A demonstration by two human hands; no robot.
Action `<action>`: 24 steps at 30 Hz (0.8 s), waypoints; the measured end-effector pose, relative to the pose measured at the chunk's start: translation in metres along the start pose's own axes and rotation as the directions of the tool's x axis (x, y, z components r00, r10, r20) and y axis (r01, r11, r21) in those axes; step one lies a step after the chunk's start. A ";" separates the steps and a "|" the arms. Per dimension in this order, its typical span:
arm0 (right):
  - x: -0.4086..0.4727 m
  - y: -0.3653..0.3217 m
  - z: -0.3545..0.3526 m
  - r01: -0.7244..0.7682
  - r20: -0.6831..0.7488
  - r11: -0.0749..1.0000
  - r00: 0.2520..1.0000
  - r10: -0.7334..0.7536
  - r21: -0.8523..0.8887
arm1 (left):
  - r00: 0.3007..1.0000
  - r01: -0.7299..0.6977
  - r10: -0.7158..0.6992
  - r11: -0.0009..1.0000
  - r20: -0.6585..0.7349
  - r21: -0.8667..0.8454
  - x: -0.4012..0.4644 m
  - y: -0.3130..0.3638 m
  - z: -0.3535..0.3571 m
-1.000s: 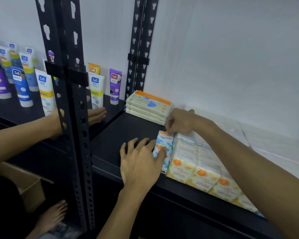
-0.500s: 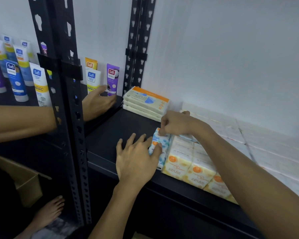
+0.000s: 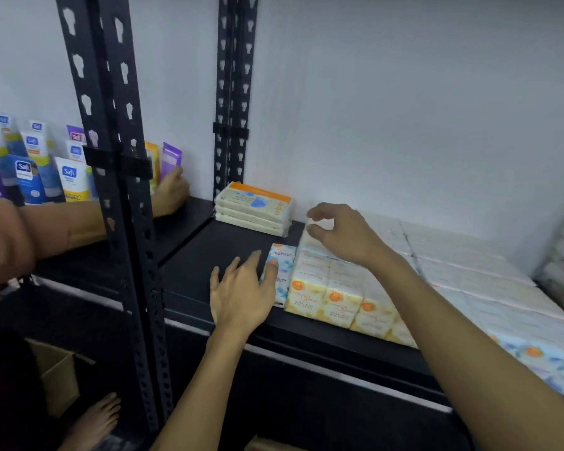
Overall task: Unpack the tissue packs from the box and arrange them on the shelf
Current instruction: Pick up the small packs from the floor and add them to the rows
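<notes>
The left hand (image 3: 241, 294) lies flat, fingers straight, thumb pressing the near left face of the blue-and-white tissue pack (image 3: 280, 271); the right hand (image 3: 345, 236) hovers just above the pack row (image 3: 336, 288), fingers loosely curled, grasping nothing; the pack stands on the black shelf (image 3: 209, 249), against the row's left end. To seat it well, I'd push rightward evenly until flush, the right hand steadying the row from above; a stack of flat packs (image 3: 254, 206) sits farther back.

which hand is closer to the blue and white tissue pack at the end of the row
Left. The left hand touches the blue and white tissue pack, thumb on its side. The right hand hovers just beyond it, over the yellow packs, fingers loosely curled.
</notes>
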State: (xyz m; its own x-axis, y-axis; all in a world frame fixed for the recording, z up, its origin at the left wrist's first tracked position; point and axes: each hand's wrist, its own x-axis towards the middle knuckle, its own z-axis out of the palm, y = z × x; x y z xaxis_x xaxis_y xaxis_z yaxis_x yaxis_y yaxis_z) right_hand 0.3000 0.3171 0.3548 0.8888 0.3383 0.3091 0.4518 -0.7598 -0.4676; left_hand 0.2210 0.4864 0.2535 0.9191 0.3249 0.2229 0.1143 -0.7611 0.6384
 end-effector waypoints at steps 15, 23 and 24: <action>-0.273 0.088 -0.110 -0.314 -0.399 0.949 0.868 0.294 0.017 | 0.885 -0.418 0.390 0.906 -0.254 -0.069 -0.090 0.069 -0.038; -0.476 0.131 -0.125 -0.597 -0.577 0.802 0.656 0.486 -0.003 | 0.694 -0.695 0.717 0.690 0.060 -0.205 -0.242 0.187 0.052; -0.501 0.138 -0.122 -0.633 -0.585 0.774 0.624 0.518 0.011 | 0.656 -0.716 0.746 0.664 0.115 -0.218 -0.264 0.199 0.069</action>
State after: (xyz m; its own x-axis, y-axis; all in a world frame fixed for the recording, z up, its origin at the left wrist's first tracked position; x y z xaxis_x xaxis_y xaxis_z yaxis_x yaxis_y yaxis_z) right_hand -0.0927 -0.0251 0.2364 0.7440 -0.5075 0.4347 -0.2123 -0.7964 -0.5663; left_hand 0.0266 0.2104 0.2711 0.7317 -0.4185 0.5380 -0.6641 -0.6155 0.4244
